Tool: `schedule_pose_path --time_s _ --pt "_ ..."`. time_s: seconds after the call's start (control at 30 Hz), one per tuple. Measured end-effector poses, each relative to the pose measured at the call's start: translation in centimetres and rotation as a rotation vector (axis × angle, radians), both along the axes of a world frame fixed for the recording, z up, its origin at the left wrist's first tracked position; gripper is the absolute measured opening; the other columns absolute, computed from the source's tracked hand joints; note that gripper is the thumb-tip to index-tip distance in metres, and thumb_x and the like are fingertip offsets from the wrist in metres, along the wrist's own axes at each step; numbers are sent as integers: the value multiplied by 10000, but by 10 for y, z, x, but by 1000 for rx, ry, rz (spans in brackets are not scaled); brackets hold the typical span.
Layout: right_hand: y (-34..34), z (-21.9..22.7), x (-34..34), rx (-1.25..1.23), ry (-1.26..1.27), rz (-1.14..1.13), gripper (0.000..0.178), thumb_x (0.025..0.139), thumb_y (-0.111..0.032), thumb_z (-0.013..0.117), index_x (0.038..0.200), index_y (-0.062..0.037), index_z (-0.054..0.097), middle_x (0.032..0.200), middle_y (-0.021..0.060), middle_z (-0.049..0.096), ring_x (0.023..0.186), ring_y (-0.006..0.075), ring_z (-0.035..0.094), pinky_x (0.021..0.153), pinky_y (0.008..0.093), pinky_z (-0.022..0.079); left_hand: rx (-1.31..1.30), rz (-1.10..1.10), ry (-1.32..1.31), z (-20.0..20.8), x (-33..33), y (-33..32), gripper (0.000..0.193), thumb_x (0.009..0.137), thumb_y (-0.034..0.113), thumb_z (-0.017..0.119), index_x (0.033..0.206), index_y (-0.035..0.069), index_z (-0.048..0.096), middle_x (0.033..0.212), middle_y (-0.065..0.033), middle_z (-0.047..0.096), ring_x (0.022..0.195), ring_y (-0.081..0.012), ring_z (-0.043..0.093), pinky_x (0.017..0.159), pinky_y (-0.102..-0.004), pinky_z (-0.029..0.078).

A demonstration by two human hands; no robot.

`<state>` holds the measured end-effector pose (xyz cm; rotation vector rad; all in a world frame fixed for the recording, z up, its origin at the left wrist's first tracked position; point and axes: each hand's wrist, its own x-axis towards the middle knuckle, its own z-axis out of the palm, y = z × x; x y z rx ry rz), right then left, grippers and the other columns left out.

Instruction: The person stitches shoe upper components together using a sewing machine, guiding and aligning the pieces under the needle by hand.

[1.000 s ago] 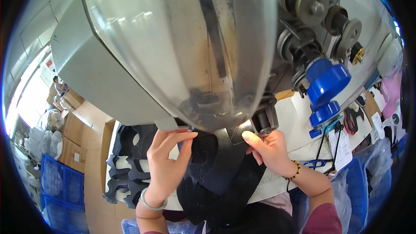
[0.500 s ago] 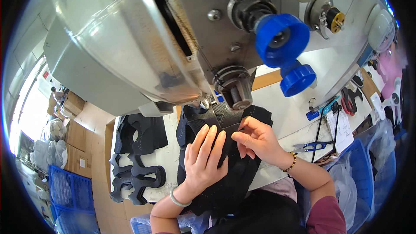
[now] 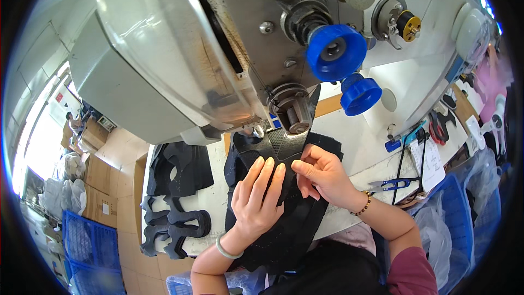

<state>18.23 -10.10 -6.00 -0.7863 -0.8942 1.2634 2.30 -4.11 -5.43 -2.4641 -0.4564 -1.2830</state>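
Black mesh-patched panel (image 3: 300, 216) lies with its far end beneath the sewing machine (image 3: 262, 49), remainder before it. In front of the machine, left hand (image 3: 256, 199) rests flat, fingers extended; right hand (image 3: 325, 172) curls, pinch indeterminable. Recommended: panel smoothed evenly, both hands clear of the machine.

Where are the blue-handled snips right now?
In the head view, the blue-handled snips lie on the right side of the white table, between the beaded bracelet at the right hand and the white paper slip.
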Motion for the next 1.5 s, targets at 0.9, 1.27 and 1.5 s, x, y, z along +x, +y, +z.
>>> schedule_pose_path --time_s 0.9,1.27,1.5 --pt "40 6 45 73 2 -174 108 900 -91 498 906 1 554 642 86 558 479 153 562 369 224 425 161 -133 177 40 -8 17 202 678 -22 632 870 14 681 862 -52 642 811 -170 625 770 -293 531" --pt "47 6 49 136 -52 -161 80 872 -83 556 903 -8 554 647 73 559 494 136 560 370 208 418 112 -179 149 43 -7 32 359 548 -17 562 886 12 683 846 -53 638 808 -201 623 780 -320 530" --pt "52 -19 56 250 -49 -165 407 866 -191 605 1197 -85 392 1013 76 557 795 156 616 546 273 530 105 -187 134 43 -4 40 347 514 1 593 851 20 670 837 -63 618 798 -225 616 749 -338 525"
